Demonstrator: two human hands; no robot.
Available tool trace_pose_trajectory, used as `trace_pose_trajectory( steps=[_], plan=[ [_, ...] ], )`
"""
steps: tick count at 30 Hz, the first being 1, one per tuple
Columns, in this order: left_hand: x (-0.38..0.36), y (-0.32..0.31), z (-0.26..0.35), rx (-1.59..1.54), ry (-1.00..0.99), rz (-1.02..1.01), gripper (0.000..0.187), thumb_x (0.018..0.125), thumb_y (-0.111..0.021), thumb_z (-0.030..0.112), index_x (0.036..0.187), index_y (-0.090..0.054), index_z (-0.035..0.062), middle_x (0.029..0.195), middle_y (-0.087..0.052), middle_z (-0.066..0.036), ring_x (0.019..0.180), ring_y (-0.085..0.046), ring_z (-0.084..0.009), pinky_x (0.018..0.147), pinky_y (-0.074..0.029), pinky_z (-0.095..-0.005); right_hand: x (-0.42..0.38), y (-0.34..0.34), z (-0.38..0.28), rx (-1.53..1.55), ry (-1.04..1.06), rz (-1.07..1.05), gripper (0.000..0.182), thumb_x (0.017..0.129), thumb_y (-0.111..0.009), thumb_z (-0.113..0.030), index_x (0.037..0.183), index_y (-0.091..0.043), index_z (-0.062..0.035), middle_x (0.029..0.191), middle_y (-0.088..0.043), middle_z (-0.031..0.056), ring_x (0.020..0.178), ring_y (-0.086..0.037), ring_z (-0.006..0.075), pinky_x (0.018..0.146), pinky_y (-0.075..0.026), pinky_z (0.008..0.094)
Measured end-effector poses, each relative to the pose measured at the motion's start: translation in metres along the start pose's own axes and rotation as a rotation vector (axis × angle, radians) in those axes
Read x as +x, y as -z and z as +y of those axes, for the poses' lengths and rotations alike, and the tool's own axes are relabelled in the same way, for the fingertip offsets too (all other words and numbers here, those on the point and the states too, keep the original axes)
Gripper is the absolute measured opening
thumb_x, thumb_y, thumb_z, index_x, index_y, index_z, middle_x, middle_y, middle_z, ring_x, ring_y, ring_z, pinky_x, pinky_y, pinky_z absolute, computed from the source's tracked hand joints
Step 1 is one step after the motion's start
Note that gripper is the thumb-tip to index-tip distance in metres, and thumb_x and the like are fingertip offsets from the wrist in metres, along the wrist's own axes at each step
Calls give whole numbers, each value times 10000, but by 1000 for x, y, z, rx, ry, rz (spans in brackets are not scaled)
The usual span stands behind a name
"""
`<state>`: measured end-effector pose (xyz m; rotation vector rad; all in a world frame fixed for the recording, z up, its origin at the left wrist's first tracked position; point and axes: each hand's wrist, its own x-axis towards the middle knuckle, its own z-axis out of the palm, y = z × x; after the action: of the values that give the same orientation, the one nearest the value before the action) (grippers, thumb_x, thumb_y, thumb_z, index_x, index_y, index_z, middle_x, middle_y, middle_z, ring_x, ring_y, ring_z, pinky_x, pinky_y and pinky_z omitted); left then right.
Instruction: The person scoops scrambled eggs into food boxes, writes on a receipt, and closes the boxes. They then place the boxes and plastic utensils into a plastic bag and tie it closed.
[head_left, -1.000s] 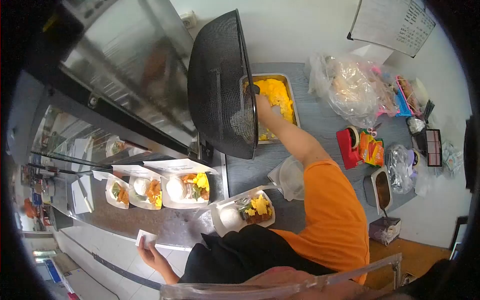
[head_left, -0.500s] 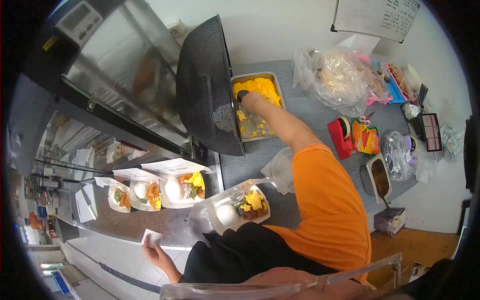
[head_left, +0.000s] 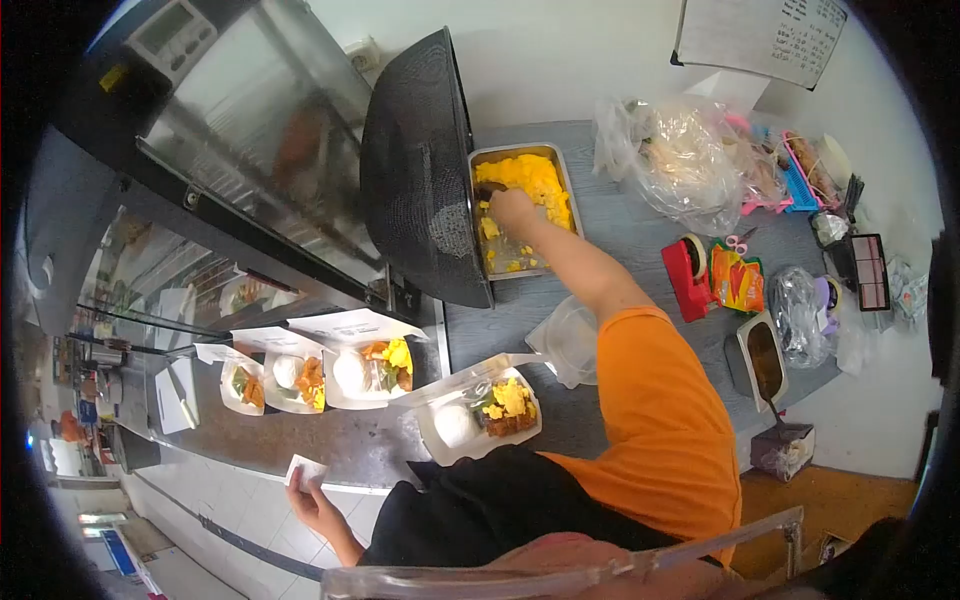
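My right hand (head_left: 512, 210) reaches into a metal tray (head_left: 562, 160) of yellow scrambled egg (head_left: 537, 180). Its fingers are closed around a dark utensil (head_left: 487, 189), seen only in part, over the tray's left side. Down at the lower left, my left hand (head_left: 316, 508) pinches a small white piece of paper (head_left: 305, 471), away from the food. Between the two hands lies an open meal box (head_left: 430, 438) with white rice (head_left: 456, 425), egg and browned pieces. Farther left, three more open boxes (head_left: 370, 398) hold rice, egg and other food.
A black mesh cover (head_left: 415, 170) stands tilted against the tray's left edge. Beside my right sleeve is a clear plastic tub (head_left: 568, 340). A red tape dispenser (head_left: 686, 278), a sauce container (head_left: 762, 362) and plastic bags (head_left: 670, 165) lie on the right. A glass-sided cabinet (head_left: 260, 130) rises at left.
My right hand has shifted slightly down and right within the tray, and the utensil shows less clearly. The whole view has moved a little. My left hand still holds the paper.
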<state>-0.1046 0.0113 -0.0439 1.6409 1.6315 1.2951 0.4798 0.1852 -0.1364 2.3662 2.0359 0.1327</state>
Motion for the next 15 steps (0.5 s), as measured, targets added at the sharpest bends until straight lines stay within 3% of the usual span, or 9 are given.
trace_pose_trajectory(
  steps=[3,9,11,15],
  plan=[
    [-3,0,5,-39,26,0,287,879,-505,-1,1164,-514,-40,1178,-540,-138,1090,-505,-214,964,-378,-323,-11,-8,-11,-39,-28,2,179,823,-526,-110,945,-638,-42,870,-675,129,781,-672,283,654,-540,388],
    [-4,-3,-11,-7,61,-10,290,885,-501,-4,1174,-509,-36,1179,-541,-130,1086,-512,-210,946,-393,-304,-75,28,-15,-75,129,-126,166,799,-550,-136,907,-653,-62,882,-655,113,816,-658,280,656,-513,399],
    [-2,-10,-8,-24,31,-25,288,887,-499,-2,1174,-511,-32,1177,-542,-132,1086,-515,-215,949,-395,-307,-94,21,-16,91,136,-43,198,808,-576,-212,894,-650,-50,845,-633,118,814,-638,292,664,-487,434],
    [0,-16,6,-42,16,-53,289,882,-501,-5,1170,-517,-30,1177,-543,-132,1089,-514,-213,943,-402,-308,-121,43,-23,146,206,-12,305,797,-611,-347,884,-647,-57,815,-623,104,770,-622,290,722,-449,442]
  ],
)
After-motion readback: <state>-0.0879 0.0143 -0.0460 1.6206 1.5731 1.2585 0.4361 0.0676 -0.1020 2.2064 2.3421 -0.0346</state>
